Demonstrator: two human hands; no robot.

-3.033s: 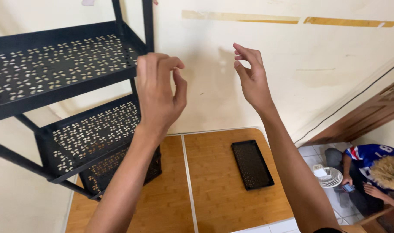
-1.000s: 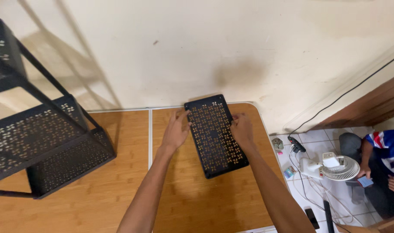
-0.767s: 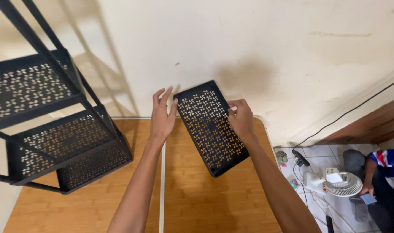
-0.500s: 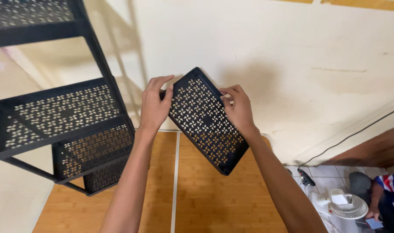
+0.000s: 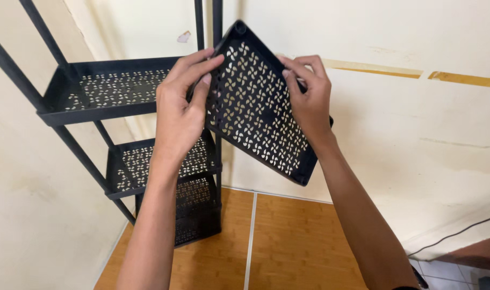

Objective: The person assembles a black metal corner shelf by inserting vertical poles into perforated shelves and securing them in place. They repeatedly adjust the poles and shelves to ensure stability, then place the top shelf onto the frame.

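A black perforated metal tray (image 5: 258, 113) with a pinwheel cut-out pattern is raised in front of me, tilted with one corner up. My left hand (image 5: 181, 110) grips its left long edge and my right hand (image 5: 308, 102) grips its right long edge. The tray's upper corner is close to the upright posts (image 5: 216, 32) of a black tiered rack (image 5: 113, 88) that stands to the left, with three matching perforated shelves showing one above another.
The rack stands on a wooden table top (image 5: 288, 241) with a pale seam down its middle. A cream wall (image 5: 406, 118) with strips of yellowish tape residue is behind. A black cable runs along the wall at the lower right.
Both hands took the tray off the table and lifted it up and to the left, toward the rack's posts. The view has tilted up with it.
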